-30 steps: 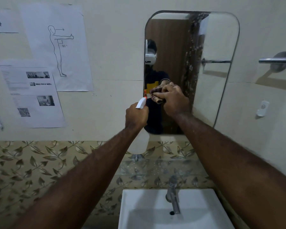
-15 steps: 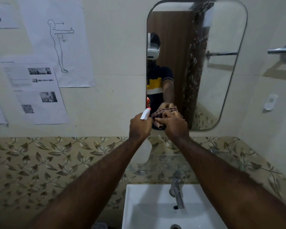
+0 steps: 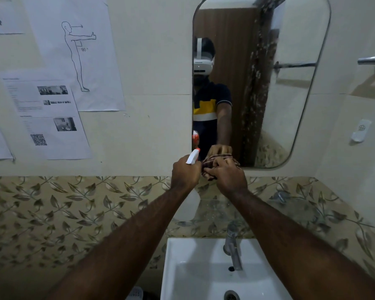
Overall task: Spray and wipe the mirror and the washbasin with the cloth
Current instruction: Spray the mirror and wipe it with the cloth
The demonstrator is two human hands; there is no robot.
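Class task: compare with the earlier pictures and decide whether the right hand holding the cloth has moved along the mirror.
Yes. The right hand with the cloth has slid down the mirror, from mid-height to its bottom edge.

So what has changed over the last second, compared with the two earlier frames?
The right hand has slid the cloth down the mirror from mid-height to its bottom edge. The left hand came down alongside it. Nothing was taken up or let go: the left hand keeps the spray bottle, the right the cloth. The washbasin is untouched.
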